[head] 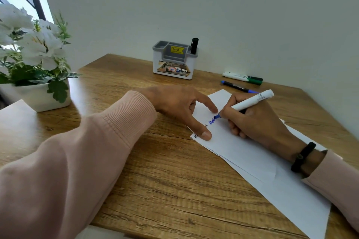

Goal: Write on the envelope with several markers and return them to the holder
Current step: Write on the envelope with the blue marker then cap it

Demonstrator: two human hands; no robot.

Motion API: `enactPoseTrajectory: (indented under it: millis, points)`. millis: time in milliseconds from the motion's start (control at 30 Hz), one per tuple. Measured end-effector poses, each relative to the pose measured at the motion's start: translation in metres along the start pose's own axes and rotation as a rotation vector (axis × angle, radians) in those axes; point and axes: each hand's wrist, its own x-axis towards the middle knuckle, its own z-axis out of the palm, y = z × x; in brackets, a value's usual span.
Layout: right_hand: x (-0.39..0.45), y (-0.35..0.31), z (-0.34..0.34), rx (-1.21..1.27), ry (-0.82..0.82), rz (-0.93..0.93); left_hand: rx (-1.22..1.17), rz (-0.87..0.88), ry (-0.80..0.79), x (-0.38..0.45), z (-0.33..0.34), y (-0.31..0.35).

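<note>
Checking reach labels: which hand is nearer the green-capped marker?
Right. The right hand, writing with a white marker, sits just below the green-capped marker at the table's far right. The left hand presses the envelope further to the left.

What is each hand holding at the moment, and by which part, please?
The right hand grips a white marker with a blue tip low on its barrel, near the tip. The left hand holds nothing; its fingertips press the envelope.

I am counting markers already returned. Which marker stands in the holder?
Only the black marker, upright in the holder's right compartment; the others lie on the table or are in use.
</note>
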Motion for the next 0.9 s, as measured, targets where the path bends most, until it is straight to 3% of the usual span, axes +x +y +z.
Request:
enactPoseTrajectory:
  millis: [433, 567, 633, 767, 900]
  points:
    - [0.006, 0.005, 0.003, -0.006, 0.112, 0.053, 0.014, -0.012, -0.028, 0.000, 0.000, 0.002]
    - [0.002, 0.006, -0.001, 0.232, 0.206, 0.008, 0.013, -0.028, -0.023, -0.002, -0.001, 0.000]
    - [0.000, 0.005, -0.005, 0.366, 0.300, -0.041, -0.185, -0.041, 0.052, -0.005, -0.002, -0.002]
    - [-0.006, -0.006, -0.006, 0.389, 0.334, -0.263, -0.945, 0.009, 0.328, -0.004, -0.004, -0.001]
    - [-0.016, -0.016, -0.008, 0.197, 0.270, -0.575, -1.382, 0.127, 0.276, -0.002, 0.000, 0.004]
